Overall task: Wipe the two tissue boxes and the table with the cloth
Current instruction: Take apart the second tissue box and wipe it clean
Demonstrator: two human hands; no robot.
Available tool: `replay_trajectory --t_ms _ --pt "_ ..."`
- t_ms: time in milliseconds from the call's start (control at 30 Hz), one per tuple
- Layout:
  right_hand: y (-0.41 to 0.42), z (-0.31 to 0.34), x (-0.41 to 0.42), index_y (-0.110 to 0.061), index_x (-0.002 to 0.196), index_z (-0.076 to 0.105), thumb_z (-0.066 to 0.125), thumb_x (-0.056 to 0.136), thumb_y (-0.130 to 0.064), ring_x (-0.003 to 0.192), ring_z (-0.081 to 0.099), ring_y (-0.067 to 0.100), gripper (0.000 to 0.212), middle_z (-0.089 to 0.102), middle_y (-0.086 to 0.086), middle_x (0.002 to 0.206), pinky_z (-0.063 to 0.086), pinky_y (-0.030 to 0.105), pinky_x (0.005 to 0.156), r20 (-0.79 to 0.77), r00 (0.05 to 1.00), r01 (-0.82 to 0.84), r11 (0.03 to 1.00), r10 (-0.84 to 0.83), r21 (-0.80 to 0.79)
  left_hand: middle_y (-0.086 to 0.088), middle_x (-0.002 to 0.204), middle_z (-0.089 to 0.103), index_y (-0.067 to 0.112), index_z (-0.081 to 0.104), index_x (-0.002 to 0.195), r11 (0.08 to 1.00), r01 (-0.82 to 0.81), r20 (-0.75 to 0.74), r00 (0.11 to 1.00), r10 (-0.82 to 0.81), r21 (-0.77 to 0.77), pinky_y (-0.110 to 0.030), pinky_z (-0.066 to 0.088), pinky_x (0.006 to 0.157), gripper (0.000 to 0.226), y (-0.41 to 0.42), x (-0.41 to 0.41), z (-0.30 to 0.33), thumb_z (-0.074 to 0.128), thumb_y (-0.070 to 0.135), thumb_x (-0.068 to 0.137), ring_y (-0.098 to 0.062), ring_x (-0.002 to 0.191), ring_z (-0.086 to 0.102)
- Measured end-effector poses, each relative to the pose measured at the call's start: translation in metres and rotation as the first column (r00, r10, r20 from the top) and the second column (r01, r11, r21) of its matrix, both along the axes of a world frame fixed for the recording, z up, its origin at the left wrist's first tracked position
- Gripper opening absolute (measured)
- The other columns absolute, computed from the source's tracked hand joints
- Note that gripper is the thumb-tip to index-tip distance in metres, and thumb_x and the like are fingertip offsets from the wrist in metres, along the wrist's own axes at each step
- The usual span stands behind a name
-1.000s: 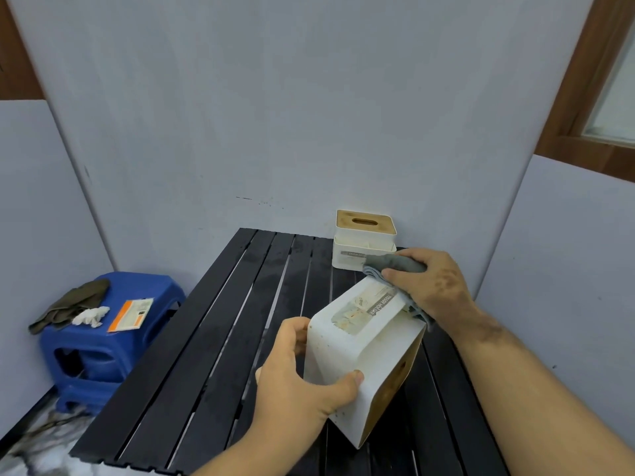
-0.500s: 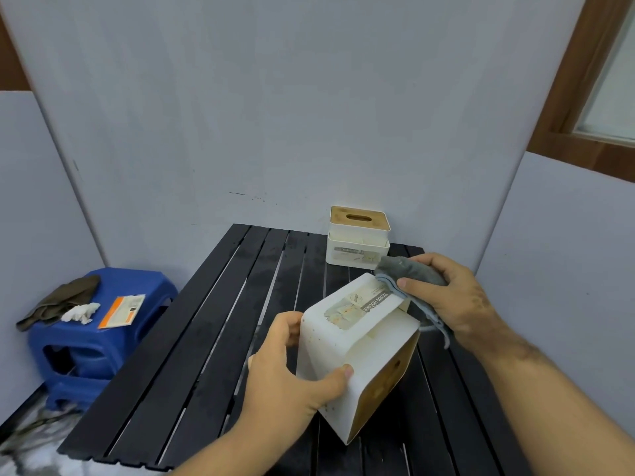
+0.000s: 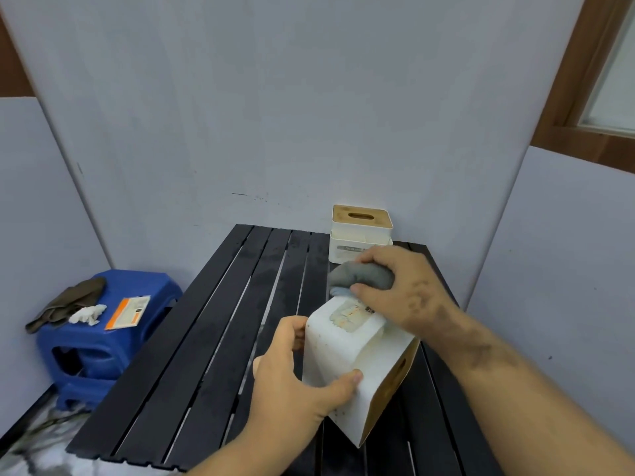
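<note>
Grey panels enclose a black slatted table. Above its near right part, a white tissue box is held tilted, gripped at its left side by the left hand. A grey cloth is bunched in the right hand and pressed to the box's far top edge. A second box is seen upright at the far edge. A blue stool is seen at the left.
</note>
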State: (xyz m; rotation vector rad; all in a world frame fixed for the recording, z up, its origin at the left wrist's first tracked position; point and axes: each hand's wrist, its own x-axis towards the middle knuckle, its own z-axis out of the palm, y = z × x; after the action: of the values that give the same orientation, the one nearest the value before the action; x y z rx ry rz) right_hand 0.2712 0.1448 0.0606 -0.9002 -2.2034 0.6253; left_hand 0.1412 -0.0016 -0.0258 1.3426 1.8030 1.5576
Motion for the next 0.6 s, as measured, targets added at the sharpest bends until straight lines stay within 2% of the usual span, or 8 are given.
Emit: replay_trajectory --t_ms 67,167,233,367,433,467,533,600 --pt "-0.028 0.0 -0.009 -0.027 0.099 0.072 0.08 0.078 -0.02 0.094 0.061 0.004 0.024 0.068 -0.014 0.095 0.051 0.027 0.087 0.027 0.993 -0.12 0.991 0.119 0.055 0.021 0.108 0.066 0.048 0.053 0.112 1.0 -0.007 0.01 1.0 0.006 0.013 -0.043 0.05 0.094 0.073 0.002 0.002 -0.001 0.088 0.059 0.048 -0.017 0.112 0.057" --pt "-0.046 0.001 -0.009 -0.028 0.106 0.071 0.079 0.077 -0.021 0.099 0.062 0.007 0.031 0.069 -0.011 0.101 0.049 0.027 0.09 0.115 0.962 -0.26 0.959 0.247 0.113 0.024 0.108 0.068 0.052 0.053 0.111 0.999 -0.006 0.056 0.998 0.004 0.037 -0.037 0.051 0.094 0.072 0.002 0.005 -0.002 0.089 0.055 0.049 -0.007 0.11 0.061" --pt "-0.037 0.002 0.004 -0.027 0.105 0.072 0.082 0.076 -0.019 0.099 0.064 0.006 0.031 0.07 -0.013 0.101 0.051 0.024 0.089 0.075 0.958 -0.282 0.956 0.276 0.083 0.029 0.105 0.065 0.052 0.052 0.107 0.999 -0.027 0.068 0.997 0.026 0.019 -0.036 0.051 0.092 0.071 0.003 0.006 -0.004 0.088 0.055 0.046 -0.009 0.11 0.059" --pt "-0.005 -0.005 0.028 -0.039 0.101 0.068 0.084 0.077 -0.022 0.099 0.063 0.002 0.034 0.067 -0.019 0.104 0.057 0.031 0.09 -0.096 0.995 0.036 0.999 -0.037 -0.014 0.034 0.105 0.056 0.051 0.047 0.104 0.999 -0.049 0.061 0.997 0.049 -0.009 -0.04 0.051 0.09 0.072 0.007 0.011 -0.008 0.085 0.059 0.043 -0.018 0.11 0.054" --pt "-0.003 -0.011 0.028 -0.037 0.103 0.065 0.083 0.078 -0.023 0.098 0.061 0.003 0.034 0.064 -0.016 0.105 0.057 0.033 0.091 -0.067 0.987 0.146 0.989 -0.144 0.022 0.035 0.105 0.056 0.052 0.046 0.104 0.999 -0.052 0.071 0.996 0.052 -0.015 -0.042 0.052 0.09 0.073 0.008 0.013 -0.008 0.086 0.059 0.043 -0.019 0.11 0.055" --pt "-0.008 -0.012 0.026 -0.035 0.103 0.065 0.083 0.078 -0.024 0.098 0.06 0.004 0.033 0.064 -0.015 0.104 0.056 0.034 0.091 -0.045 0.989 0.142 0.987 -0.139 0.078 0.035 0.105 0.056 0.052 0.046 0.103 0.998 -0.055 0.073 0.996 0.056 -0.015 -0.042 0.052 0.089 0.073 0.009 0.014 -0.008 0.086 0.059 0.042 -0.019 0.11 0.055" --pt "-0.026 -0.013 0.018 -0.028 0.102 0.068 0.081 0.076 -0.022 0.099 0.061 0.005 0.03 0.064 -0.015 0.102 0.053 0.032 0.091 -0.024 1.0 0.004 0.985 0.0 0.17 0.032 0.103 0.059 0.049 0.047 0.104 0.998 -0.069 0.087 0.994 0.07 -0.008 -0.042 0.052 0.09 0.074 0.009 0.014 -0.009 0.088 0.058 0.042 -0.02 0.109 0.056" --pt "-0.041 -0.011 0.016 -0.025 0.104 0.069 0.08 0.075 -0.02 0.1 0.062 0.007 0.032 0.066 -0.015 0.101 0.051 0.025 0.089 0.012 0.982 -0.189 0.965 0.19 0.182 0.026 0.102 0.063 0.046 0.049 0.107 0.998 -0.065 0.102 0.993 0.065 -0.008 -0.043 0.052 0.09 0.077 0.01 0.015 -0.008 0.09 0.058 0.043 -0.018 0.109 0.057"
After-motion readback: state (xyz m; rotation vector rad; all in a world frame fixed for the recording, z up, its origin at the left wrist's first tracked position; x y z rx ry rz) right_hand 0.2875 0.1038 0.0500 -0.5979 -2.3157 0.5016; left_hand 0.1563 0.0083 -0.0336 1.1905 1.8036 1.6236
